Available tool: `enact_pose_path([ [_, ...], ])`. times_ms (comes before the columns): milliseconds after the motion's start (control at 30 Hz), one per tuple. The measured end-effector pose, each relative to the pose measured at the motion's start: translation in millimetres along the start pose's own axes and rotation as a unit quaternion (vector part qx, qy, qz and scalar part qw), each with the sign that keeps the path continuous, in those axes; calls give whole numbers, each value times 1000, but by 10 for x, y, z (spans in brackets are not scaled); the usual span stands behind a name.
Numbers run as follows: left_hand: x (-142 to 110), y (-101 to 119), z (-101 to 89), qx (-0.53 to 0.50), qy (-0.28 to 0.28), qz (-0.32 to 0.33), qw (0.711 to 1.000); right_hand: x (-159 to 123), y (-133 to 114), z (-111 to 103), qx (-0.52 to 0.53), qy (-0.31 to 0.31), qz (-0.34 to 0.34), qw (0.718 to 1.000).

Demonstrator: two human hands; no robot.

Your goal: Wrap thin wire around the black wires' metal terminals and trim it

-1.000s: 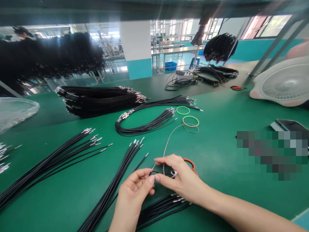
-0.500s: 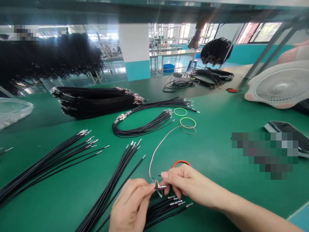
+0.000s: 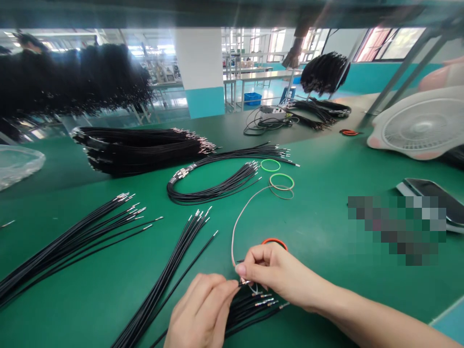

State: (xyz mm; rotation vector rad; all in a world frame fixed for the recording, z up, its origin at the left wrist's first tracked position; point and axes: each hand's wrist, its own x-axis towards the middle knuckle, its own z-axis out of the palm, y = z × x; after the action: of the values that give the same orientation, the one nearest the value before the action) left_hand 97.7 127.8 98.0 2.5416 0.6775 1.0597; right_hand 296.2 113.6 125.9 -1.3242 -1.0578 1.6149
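The metal-tipped end of a black wire (image 3: 242, 283) is pinched between the left hand (image 3: 201, 309) and the right hand (image 3: 275, 273), held together just above the green worktop (image 3: 326, 270), seemingly so that it is kept steady and clear of the bundled wires (image 3: 250, 309) beneath.

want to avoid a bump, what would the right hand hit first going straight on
The right hand would most likely meet the left hand's fingertips first, though depth is unclear here.
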Motion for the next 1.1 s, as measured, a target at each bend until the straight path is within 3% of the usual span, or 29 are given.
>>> enact_pose_path([
  [433, 35, 60, 31, 74, -15, 47, 996, 39, 96, -46, -46, -18, -30, 998],
  [700, 8, 31, 46, 47, -82, -21, 995, 60, 116, -63, -72, -33, -29, 996],
  [900, -11, 36, 72, -60, -98, -136, 984, 69, 117, -76, -100, -49, -51, 992],
  [1100, 29, 76, 93, -114, -100, -242, 958, 53, 53, -75, -223, -36, -87, 970],
])
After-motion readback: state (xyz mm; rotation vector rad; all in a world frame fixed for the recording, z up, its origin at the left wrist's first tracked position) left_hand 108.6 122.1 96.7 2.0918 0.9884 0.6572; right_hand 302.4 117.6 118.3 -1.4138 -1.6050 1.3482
